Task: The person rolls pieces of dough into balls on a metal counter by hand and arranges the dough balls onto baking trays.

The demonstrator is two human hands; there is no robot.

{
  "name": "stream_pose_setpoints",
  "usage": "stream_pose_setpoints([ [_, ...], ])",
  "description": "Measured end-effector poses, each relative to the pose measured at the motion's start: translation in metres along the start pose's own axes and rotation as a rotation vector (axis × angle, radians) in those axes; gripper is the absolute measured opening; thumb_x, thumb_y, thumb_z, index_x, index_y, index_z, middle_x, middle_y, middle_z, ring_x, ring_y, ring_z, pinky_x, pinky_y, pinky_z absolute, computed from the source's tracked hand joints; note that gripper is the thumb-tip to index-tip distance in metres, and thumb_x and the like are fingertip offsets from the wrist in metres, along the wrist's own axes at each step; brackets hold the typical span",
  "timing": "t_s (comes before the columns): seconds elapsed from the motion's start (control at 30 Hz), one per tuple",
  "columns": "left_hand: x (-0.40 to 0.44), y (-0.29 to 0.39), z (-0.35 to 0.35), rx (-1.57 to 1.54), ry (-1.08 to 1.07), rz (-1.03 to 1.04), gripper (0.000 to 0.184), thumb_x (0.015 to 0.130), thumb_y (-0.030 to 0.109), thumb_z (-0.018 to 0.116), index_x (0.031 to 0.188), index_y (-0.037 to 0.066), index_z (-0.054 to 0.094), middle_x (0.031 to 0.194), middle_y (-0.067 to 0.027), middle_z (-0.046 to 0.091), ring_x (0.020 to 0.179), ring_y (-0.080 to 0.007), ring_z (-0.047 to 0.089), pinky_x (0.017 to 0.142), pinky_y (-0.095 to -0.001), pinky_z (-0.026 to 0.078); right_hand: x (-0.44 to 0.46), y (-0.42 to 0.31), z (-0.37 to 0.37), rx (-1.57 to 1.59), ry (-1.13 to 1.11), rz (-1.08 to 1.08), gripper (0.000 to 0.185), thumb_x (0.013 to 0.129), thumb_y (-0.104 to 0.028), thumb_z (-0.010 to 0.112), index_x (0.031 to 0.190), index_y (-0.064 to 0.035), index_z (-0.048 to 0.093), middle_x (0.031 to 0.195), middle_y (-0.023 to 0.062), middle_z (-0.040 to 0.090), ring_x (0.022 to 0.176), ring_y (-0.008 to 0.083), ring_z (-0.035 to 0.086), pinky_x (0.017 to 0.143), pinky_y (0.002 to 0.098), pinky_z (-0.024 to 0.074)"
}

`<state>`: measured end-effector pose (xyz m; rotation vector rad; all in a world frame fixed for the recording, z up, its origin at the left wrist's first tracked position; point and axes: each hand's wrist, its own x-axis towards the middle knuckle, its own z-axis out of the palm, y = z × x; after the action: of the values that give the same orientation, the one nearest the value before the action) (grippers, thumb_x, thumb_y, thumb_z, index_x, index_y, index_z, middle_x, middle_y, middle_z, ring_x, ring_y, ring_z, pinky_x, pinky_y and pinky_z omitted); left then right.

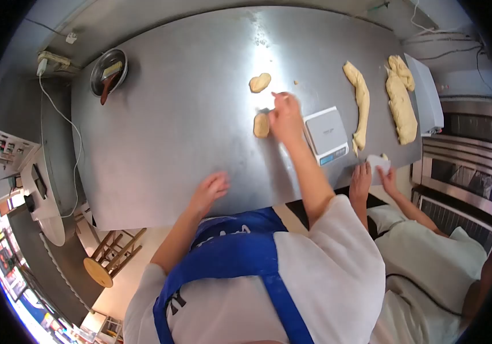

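Observation:
Two small pieces of dough lie on the steel worktable: an upper dough piece (260,83) and a lower, oval dough piece (261,125). Reaching over the table, my right hand (286,118) is just right of the lower piece, slightly blurred. Its fingers are spread, and I see nothing held; whether it touches the dough I cannot tell. My left hand (211,190) hovers by the near table edge, fingers loosely bent and nothing in them. A white digital scale (325,135) sits right of my right hand, its pan bare.
Right of the scale lie a long dough strip (360,103) and a thick dough slab (401,106). A co-worker's hands (375,176) hold a white scraper (379,164) at the near right edge. A metal bowl (98,71) with a brush stands far left on the steel table (166,114).

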<state>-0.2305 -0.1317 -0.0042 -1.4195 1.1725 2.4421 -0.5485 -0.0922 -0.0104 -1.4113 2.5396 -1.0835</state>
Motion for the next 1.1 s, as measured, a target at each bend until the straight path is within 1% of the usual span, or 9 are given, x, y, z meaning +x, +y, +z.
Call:
stream_pose_setpoints([
  [0.1,0.018,0.025,0.01,-0.474,-0.175,-0.038,0.052,0.106,0.041,0.05,0.144,0.006,0.049,0.141,-0.0128,0.057,0.125,-0.0255,0.058,0.107,-0.0413,0.046,-0.072,-0.107,0.014,0.587,-0.24,0.209,0.057,0.08,-0.017,0.07,0.135,-0.0098,0.059,0.135,0.0209,0.057,0.135,0.0459,0.045,0.115,0.0551,0.0347],
  [0.17,0.026,0.009,-0.001,-0.699,-0.349,0.01,0.057,0.106,0.047,0.046,0.146,0.005,0.046,0.144,-0.0144,0.054,0.124,-0.0259,0.058,0.109,-0.0436,0.045,-0.102,-0.164,0.004,0.336,-0.765,0.193,0.057,0.082,-0.033,0.069,0.134,-0.012,0.06,0.144,0.0211,0.053,0.145,0.0503,0.032,0.113,0.0733,0.0207],
  [0.27,0.056,-0.04,-0.052,-0.763,0.029,0.047,0.049,0.106,0.042,0.051,0.14,0.008,0.047,0.137,-0.0116,0.055,0.121,-0.0301,0.06,0.105,-0.046,0.049,-0.091,-0.15,0.021,-0.05,-0.523,0.011,0.058,0.084,-0.042,0.067,0.135,-0.0148,0.061,0.147,0.0189,0.053,0.147,0.0543,0.024,0.103,0.0851,0.0133],
  [0.37,0.0,-0.021,-0.075,-0.438,0.227,0.126,0.042,0.105,0.038,0.054,0.14,0.015,0.046,0.127,-0.0095,0.059,0.118,-0.0296,0.061,0.099,-0.0455,0.052,-0.047,-0.065,0.054,-0.239,-0.12,0.108,0.057,0.084,-0.027,0.071,0.139,-0.0181,0.058,0.15,0.0176,0.048,0.14,0.0479,0.036,0.109,0.064,0.0346],
  [0.47,-0.024,-0.022,-0.122,-0.375,0.263,0.176,0.041,0.104,0.034,0.055,0.14,0.017,0.046,0.131,-0.0089,0.056,0.113,-0.0268,0.062,0.094,-0.0425,0.055,-0.03,-0.029,0.058,-0.264,-0.253,0.191,0.046,0.078,-0.012,0.071,0.124,-0.0156,0.068,0.128,0.0163,0.057,0.121,0.0427,0.051,0.097,0.0467,0.0523],
  [0.7,-0.057,-0.02,-0.185,0.138,0.378,0.605,0.048,0.101,0.016,0.053,0.146,0.006,0.042,0.134,-0.0104,0.054,0.113,-0.0226,0.063,0.09,-0.0342,0.055,-0.034,-0.051,0.044,-0.267,-0.348,0.324,0.024,0.076,-0.006,0.07,0.099,-0.0078,0.075,0.114,0.0165,0.063,0.108,0.037,0.06,0.096,0.0439,0.0507],
  [0.83,-0.053,-0.023,-0.188,0.114,0.342,0.645,0.047,0.097,0.007,0.05,0.144,0.006,0.044,0.132,-0.0118,0.055,0.114,-0.022,0.062,0.089,-0.034,0.055,-0.058,-0.066,0.015,-0.087,0.092,0.152,0.025,0.08,-0.012,0.071,0.104,-0.0055,0.074,0.117,0.0192,0.063,0.111,0.0381,0.06,0.097,0.0441,0.0513],
  [0.93,-0.043,-0.02,-0.184,-0.054,0.306,0.502,0.05,0.096,0.008,0.048,0.146,0.007,0.042,0.134,-0.0122,0.056,0.114,-0.0214,0.062,0.095,-0.04,0.052,-0.07,-0.059,0.003,0.094,0.029,0.381,0.042,0.08,-0.022,0.077,0.118,-0.0059,0.069,0.131,0.0236,0.05,0.114,0.0394,0.058,0.099,0.0429,0.0506],
  [1.1,-0.024,0.012,-0.139,-0.663,-0.06,0.275,0.046,0.099,0.014,0.043,0.144,0.007,0.044,0.135,-0.0142,0.056,0.115,-0.0286,0.061,0.094,-0.0445,0.054,-0.117,-0.08,0.052,0.176,-0.138,0.224,0.042,0.082,-0.025,0.075,0.119,-0.0077,0.067,0.136,0.0275,0.045,0.116,0.0461,0.056,0.097,0.0486,0.0516],
])
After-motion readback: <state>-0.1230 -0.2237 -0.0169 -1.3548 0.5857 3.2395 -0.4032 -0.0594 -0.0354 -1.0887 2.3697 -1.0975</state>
